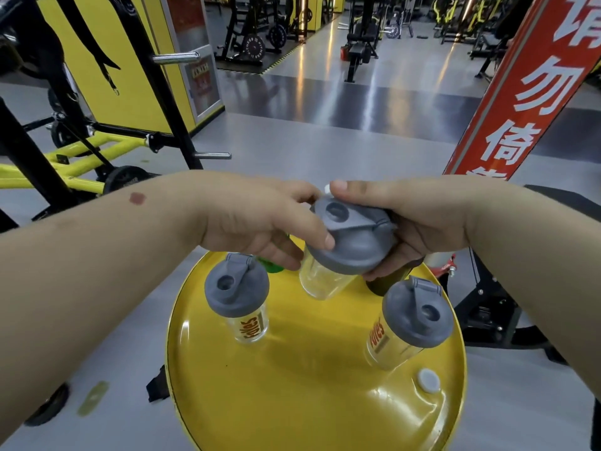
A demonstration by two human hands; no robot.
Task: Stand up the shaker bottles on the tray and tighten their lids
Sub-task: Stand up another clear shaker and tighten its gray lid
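A round yellow tray (pixel 292 385) carries two upright clear shaker bottles with grey lids, one at the left (pixel 239 301) and one at the right (pixel 414 320). Above the tray's far side I hold a third clear shaker bottle (pixel 325 281), slightly tilted. My left hand (pixel 260 229) grips its upper body and lid rim from the left. My right hand (pixel 406 222) wraps over its grey lid (pixel 351 245) from the right. A green bottle (pixel 271 265) and a dark bottle (pixel 390 281) are partly hidden behind my hands.
A small grey cap (pixel 428 380) lies on the tray's right side. A red banner with white characters (pixel 527 92) stands to the right. A black and yellow weight rack (pixel 97 141) is at the left. Gym machines stand further back on the grey floor.
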